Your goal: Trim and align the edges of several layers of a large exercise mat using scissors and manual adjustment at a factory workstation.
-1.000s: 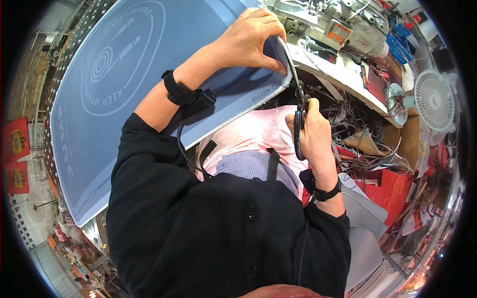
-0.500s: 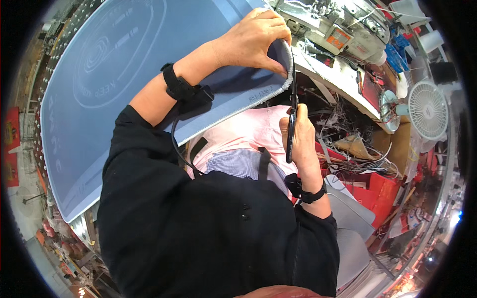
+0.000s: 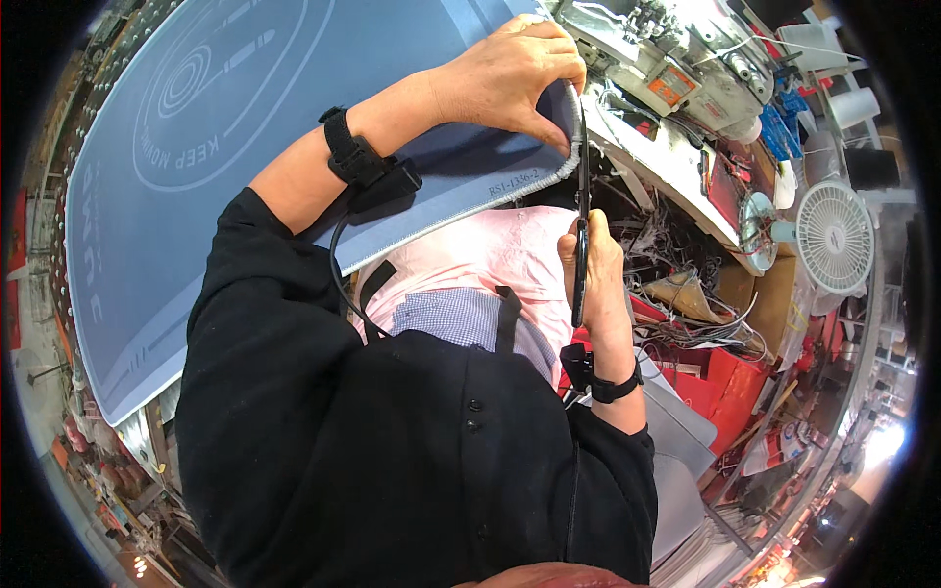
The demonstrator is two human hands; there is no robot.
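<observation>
A large blue-grey mat with pale printed rings and a whitish stitched border spreads across the left and middle. My left hand pinches its right-hand corner, thumb below and fingers over the border, and the edge bends up there. In my right hand is a pair of black scissors, seen edge-on, with the handles in my grip. Their narrow blades point away from me, right along the mat's stitched corner. Whether the blades are apart cannot be seen from this angle.
A sewing machine stands on a white worktable at the far right. Beyond the table's end are a small white fan and tangled cables. Pink cloth covers my lap beneath the mat.
The whole view has shifted slightly, and the mat's far left side sits a little further left. Both hands keep their grips, and the scissors remain at the mat's corner.
</observation>
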